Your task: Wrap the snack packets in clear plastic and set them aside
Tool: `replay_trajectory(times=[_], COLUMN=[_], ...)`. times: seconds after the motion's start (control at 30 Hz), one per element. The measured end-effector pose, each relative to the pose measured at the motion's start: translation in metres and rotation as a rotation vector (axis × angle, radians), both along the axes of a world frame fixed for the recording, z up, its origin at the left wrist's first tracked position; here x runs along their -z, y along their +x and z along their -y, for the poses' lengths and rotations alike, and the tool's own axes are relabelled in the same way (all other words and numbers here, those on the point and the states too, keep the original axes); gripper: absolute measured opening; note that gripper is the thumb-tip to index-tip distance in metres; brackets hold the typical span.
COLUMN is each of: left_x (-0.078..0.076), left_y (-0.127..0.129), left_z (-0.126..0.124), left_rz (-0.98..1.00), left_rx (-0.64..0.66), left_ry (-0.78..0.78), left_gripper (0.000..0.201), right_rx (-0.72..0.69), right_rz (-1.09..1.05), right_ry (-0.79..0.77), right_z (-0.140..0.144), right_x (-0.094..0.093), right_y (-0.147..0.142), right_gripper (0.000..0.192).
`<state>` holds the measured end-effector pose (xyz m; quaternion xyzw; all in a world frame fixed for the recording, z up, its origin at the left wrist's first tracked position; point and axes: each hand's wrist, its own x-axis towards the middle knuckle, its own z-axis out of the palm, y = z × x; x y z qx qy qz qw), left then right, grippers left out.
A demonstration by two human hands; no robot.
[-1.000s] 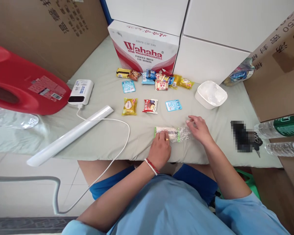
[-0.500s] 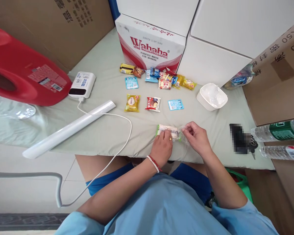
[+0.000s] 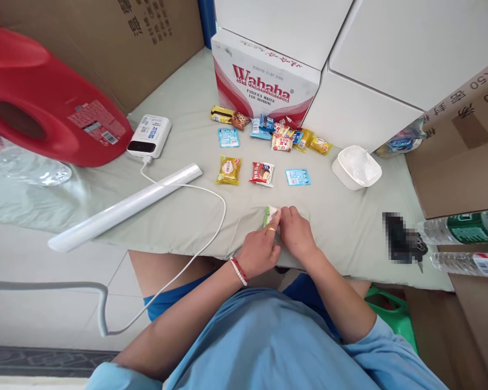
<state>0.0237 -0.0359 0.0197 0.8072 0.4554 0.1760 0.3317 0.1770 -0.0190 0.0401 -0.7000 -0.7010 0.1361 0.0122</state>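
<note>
A small snack packet (image 3: 269, 215) with a green edge and pale contents lies on the cloth before me, largely covered by my hands. My left hand (image 3: 260, 252), with a ring and a red-and-white bracelet, grips its near side, index finger stretched along it. Curled fingers of my right hand (image 3: 296, 232) hold its right part, against the left fingertips. Beyond them lie a yellow-wrapped snack (image 3: 228, 170), a red-and-white snack packet (image 3: 262, 174) and a light blue sachet (image 3: 298, 177) in a row.
Several wrapped snacks (image 3: 282, 142) lie before the Wahaha box (image 3: 264, 81). A white tub (image 3: 352, 176) holds clear plastic. Left are a red jug (image 3: 52, 103), a white device (image 3: 152, 135), its cable (image 3: 223, 208) and a white tube (image 3: 126, 208). Bottles (image 3: 467, 227) lie right.
My right hand has moved left from the clear plastic end to close over the packet beside my left hand. More of the packet is covered. The camera view has shifted slightly.
</note>
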Motion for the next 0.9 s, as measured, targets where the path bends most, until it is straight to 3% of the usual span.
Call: replay_trajectory(times=[0.1,0.2,0.3,0.43,0.6,0.73,0.8,0.9], left_x=[0.0,0.0,0.0,-0.006,-0.013,-0.016,-0.02,-0.025], left_y=[0.0,0.005,0.011,0.017,0.019,0.018,0.022,0.033], left_z=[-0.013,-0.031,-0.045,-0.054,-0.061,-0.054,-0.042,-0.021], left_rz=[0.112,0.045,-0.131,-0.242,-0.226,0.061,0.231,0.292], left_rx=[-0.185,-0.401,-0.38,-0.339,-0.347,-0.408,-0.44,-0.359], left_ry=[-0.027,-0.022,-0.111,-0.169,-0.261,-0.31,-0.241,0.111], left_gripper=[0.054,0.052,0.058,0.058,0.04,0.03,0.026,0.02], right_rx=[-0.014,-0.016,0.024,0.136,0.013,0.04,0.124,0.316], right_rz=[-0.007,-0.161,-0.415,-0.687,-0.465,-0.527,-0.728,-1.157], right_ry=[0.01,0.09,0.182,0.173,0.186,0.191,0.15,0.062], right_z=[0.002,0.002,0.004,0.005,0.003,0.012,0.022,0.039], right_x=[0.003,0.006,0.009,0.011,0.009,0.001,-0.004,-0.01], right_y=[-0.004,0.003,0.014,0.022,0.016,0.015,0.018,0.024], right_gripper=[0.019,0.021,0.017,0.015,0.022,0.023,0.02,0.021])
